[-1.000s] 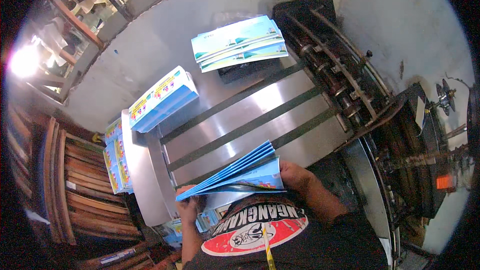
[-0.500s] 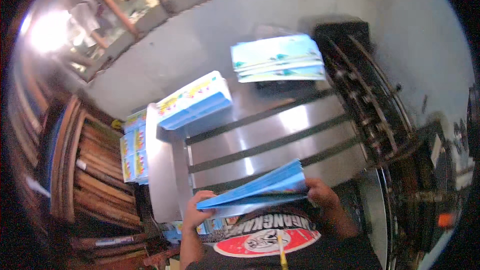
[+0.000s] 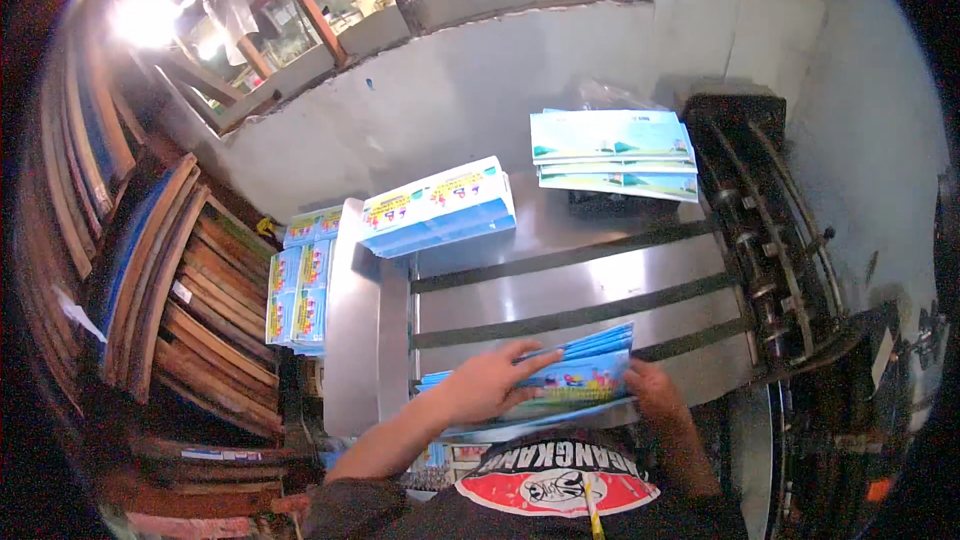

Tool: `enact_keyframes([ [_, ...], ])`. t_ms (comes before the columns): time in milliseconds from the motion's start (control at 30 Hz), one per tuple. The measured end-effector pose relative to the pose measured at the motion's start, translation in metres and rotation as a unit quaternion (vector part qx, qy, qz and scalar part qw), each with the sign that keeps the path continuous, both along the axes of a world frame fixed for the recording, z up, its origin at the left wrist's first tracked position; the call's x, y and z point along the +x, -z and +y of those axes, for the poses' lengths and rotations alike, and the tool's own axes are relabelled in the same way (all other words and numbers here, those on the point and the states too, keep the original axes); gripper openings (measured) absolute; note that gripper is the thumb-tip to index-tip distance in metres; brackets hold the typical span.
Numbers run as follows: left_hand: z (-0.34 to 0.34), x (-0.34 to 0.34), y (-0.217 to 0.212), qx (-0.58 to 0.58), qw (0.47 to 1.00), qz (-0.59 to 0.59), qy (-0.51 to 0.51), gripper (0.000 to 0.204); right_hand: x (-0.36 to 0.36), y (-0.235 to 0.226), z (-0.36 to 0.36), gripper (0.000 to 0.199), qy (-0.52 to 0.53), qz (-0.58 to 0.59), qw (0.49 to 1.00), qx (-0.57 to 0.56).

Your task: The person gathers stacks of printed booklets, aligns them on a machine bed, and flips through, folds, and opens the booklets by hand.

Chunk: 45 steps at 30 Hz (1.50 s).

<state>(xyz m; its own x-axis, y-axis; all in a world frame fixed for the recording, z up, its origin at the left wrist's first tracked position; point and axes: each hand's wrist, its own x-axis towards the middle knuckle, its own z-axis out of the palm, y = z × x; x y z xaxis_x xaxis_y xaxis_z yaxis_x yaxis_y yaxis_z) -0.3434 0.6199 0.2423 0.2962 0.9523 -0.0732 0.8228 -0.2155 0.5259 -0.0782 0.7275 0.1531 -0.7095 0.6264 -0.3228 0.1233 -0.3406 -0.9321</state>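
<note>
A fanned bundle of blue printed sheets (image 3: 585,377) is in front of my chest, its edges slanting up to the right. My right hand (image 3: 655,390) grips the right end of the bundle. Across the left part of it lies my left hand (image 3: 492,380), fingers stretched out to the right over the sheets. Its thumb side faces up, and its lower fingers are partly hidden. Beyond the bundle is a metal feed table (image 3: 560,285) with dark straps.
A neat stack of blue-edged printed sheets (image 3: 440,208) sits at the table's far left, with a lighter printed stack (image 3: 615,150) at the far right. More printed bundles (image 3: 300,285) stand left. Wooden boards (image 3: 220,310) lean at the left; dark machine rollers (image 3: 755,250) run along the right.
My left hand has left the bundle's left end and come over its upper face. The bundle has turned, showing more of its printed side; my right hand keeps its right end. The view has shifted.
</note>
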Motion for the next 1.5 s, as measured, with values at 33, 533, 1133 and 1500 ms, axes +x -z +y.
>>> enact_keyframes([
  [33, 0.001, -0.006, 0.018, 0.041, 0.999, -0.005, 0.024, 0.056, -0.003, -0.002, -0.003, 0.036, 0.056, 0.093, 0.978, -0.18],
  [533, -0.03, 0.011, 0.012, 0.076, 0.99, 0.1, 0.06, 0.069, 0.017, 0.028, -0.012, 0.037, -0.077, -0.074, 0.991, -0.075],
  [1133, -0.019, 0.035, -0.074, -0.051, 0.996, 0.075, 0.003, 0.05, -0.006, -0.006, 0.012, 0.033, -0.166, -0.146, 0.965, 0.14],
  [1500, 0.004, 0.03, -0.036, -0.094, 0.994, 0.034, -0.052, 0.054, 0.004, 0.006, 0.045, 0.031, -0.2, -0.162, 0.958, 0.127],
])
